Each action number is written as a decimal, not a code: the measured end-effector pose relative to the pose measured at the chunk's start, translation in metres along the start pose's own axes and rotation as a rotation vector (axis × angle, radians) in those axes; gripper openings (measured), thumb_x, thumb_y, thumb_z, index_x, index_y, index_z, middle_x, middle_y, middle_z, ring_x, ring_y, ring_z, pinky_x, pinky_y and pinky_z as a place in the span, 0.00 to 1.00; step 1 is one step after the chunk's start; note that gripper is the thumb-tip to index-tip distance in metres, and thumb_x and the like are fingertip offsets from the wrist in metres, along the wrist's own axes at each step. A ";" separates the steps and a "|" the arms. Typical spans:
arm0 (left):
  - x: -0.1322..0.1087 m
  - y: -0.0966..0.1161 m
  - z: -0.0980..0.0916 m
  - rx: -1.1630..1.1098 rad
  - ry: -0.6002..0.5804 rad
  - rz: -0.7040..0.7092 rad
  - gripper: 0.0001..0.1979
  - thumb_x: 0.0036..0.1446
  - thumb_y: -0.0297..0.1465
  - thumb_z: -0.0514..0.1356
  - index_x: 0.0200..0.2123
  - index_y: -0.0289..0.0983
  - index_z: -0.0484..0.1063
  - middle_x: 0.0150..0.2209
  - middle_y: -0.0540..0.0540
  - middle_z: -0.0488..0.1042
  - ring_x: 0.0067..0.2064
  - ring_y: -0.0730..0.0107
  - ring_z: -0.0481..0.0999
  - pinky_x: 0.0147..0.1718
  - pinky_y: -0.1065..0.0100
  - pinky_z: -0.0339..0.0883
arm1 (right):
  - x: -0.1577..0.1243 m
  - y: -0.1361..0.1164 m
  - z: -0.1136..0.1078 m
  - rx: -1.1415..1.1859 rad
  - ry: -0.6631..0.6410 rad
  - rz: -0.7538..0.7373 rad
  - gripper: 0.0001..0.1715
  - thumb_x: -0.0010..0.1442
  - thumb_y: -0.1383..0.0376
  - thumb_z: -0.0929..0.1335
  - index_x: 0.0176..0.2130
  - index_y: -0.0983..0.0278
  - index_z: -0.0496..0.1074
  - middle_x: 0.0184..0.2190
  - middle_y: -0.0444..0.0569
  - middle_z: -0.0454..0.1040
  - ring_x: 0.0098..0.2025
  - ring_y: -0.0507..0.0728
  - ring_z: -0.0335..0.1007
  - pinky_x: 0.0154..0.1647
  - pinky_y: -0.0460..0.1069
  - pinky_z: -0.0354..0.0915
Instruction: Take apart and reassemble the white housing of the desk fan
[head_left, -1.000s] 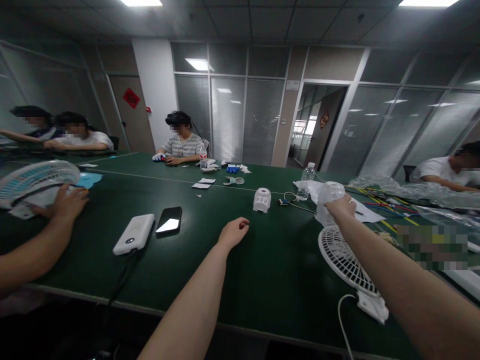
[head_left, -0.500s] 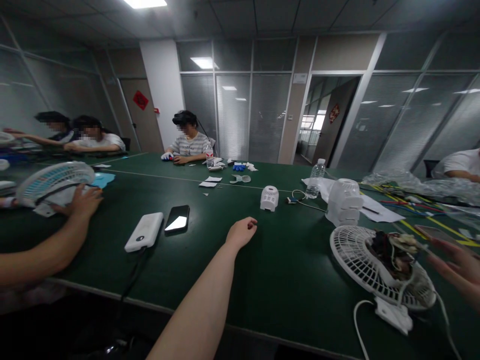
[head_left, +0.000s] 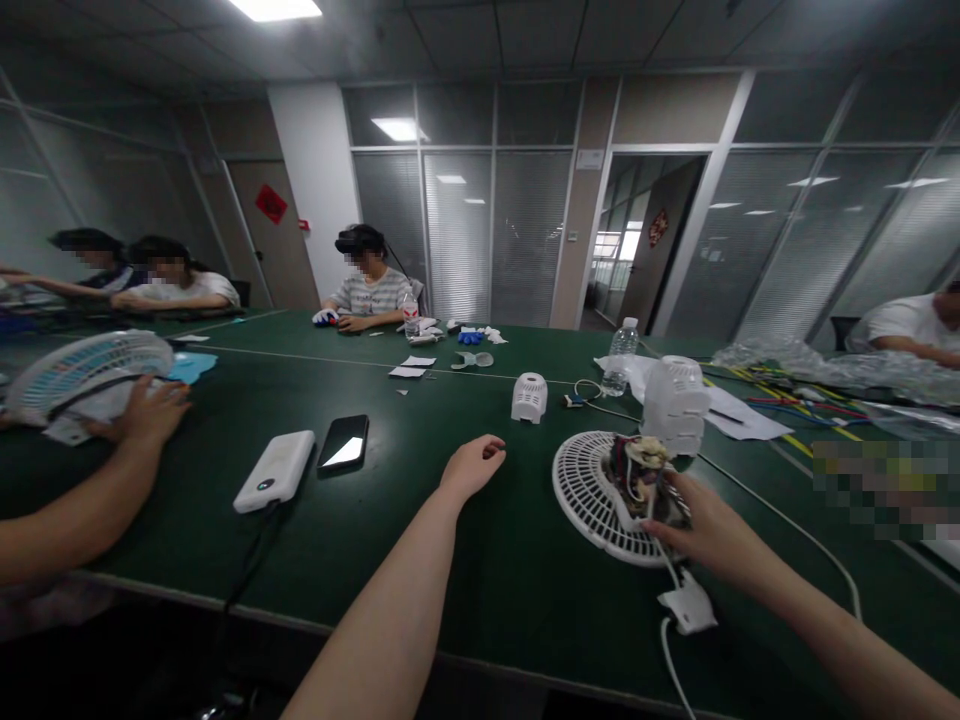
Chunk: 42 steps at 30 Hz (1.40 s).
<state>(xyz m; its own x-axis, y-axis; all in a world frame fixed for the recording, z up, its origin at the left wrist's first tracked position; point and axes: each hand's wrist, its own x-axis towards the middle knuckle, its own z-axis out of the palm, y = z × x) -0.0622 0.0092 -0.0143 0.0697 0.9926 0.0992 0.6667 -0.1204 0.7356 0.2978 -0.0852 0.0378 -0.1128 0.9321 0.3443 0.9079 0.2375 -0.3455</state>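
My right hand (head_left: 694, 515) grips the motor side of a partly dismantled fan (head_left: 592, 490), thumb and fingers around it. This fan has a round white grille, with a motor and loose wires (head_left: 637, 470) exposed on top. A white switch box (head_left: 688, 602) hangs off it by a cable near the front. To the left, my left hand (head_left: 474, 465) rests on the table with its fingers curled and nothing visible in them. Beyond the hands stand a small white vented cover (head_left: 529, 398) and a larger white plastic housing (head_left: 675, 405).
At left, a co-worker's hand (head_left: 146, 410) holds another fan (head_left: 90, 375). A white power bank (head_left: 275, 470) and a black phone (head_left: 343, 444) lie nearby. A water bottle (head_left: 620, 358) stands behind the housing. Other people sit around the green table (head_left: 420, 420).
My right hand has come in from the right edge and taken hold of the fan. The fan is now further left, nearer my left hand, which keeps its pose.
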 end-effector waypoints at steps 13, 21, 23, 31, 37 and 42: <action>0.015 -0.007 0.003 -0.029 0.192 -0.005 0.23 0.60 0.40 0.55 0.57 0.40 0.66 0.58 0.42 0.68 0.57 0.59 0.68 0.56 0.62 0.60 | 0.059 -0.114 0.064 0.133 -0.089 -0.193 0.34 0.54 0.51 0.70 0.56 0.61 0.66 0.53 0.56 0.71 0.56 0.68 0.65 0.58 0.60 0.61; 0.019 -0.010 0.007 0.005 0.231 -0.031 0.24 0.61 0.43 0.54 0.58 0.41 0.65 0.60 0.41 0.66 0.60 0.57 0.65 0.58 0.60 0.56 | 0.130 -0.085 0.072 0.272 0.013 -0.078 0.15 0.60 0.63 0.63 0.45 0.60 0.73 0.39 0.49 0.78 0.42 0.59 0.74 0.47 0.52 0.65; 0.020 -0.011 0.006 0.019 0.235 -0.030 0.24 0.61 0.43 0.53 0.58 0.41 0.65 0.59 0.41 0.66 0.59 0.58 0.65 0.58 0.60 0.57 | 0.158 -0.079 0.086 0.284 0.033 -0.044 0.20 0.58 0.65 0.64 0.51 0.63 0.70 0.45 0.53 0.76 0.46 0.59 0.72 0.51 0.53 0.64; 0.025 -0.014 0.005 0.026 0.229 0.025 0.21 0.61 0.41 0.54 0.57 0.48 0.67 0.59 0.47 0.65 0.58 0.58 0.67 0.58 0.60 0.59 | 0.235 -0.076 0.139 0.386 -0.037 0.048 0.51 0.42 0.63 0.75 0.62 0.63 0.57 0.57 0.57 0.66 0.59 0.64 0.63 0.59 0.57 0.58; 0.024 -0.005 0.005 -0.040 0.252 0.095 0.19 0.61 0.36 0.55 0.55 0.49 0.69 0.62 0.51 0.63 0.61 0.60 0.64 0.61 0.60 0.57 | 0.245 -0.074 0.155 0.461 -0.041 0.096 0.53 0.37 0.67 0.77 0.60 0.61 0.58 0.51 0.55 0.71 0.50 0.62 0.71 0.55 0.57 0.62; 0.026 -0.005 0.008 -0.098 0.283 0.212 0.16 0.60 0.29 0.56 0.50 0.46 0.74 0.59 0.52 0.67 0.60 0.63 0.65 0.62 0.61 0.57 | 0.238 -0.063 0.142 0.546 0.062 0.176 0.52 0.40 0.66 0.75 0.61 0.59 0.56 0.52 0.55 0.70 0.52 0.63 0.69 0.57 0.58 0.60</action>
<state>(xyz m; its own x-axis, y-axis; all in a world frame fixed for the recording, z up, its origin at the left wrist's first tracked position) -0.0577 0.0354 -0.0202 -0.0188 0.9036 0.4280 0.5838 -0.3376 0.7384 0.1568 0.1605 0.0178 0.0604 0.9564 0.2857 0.5685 0.2023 -0.7974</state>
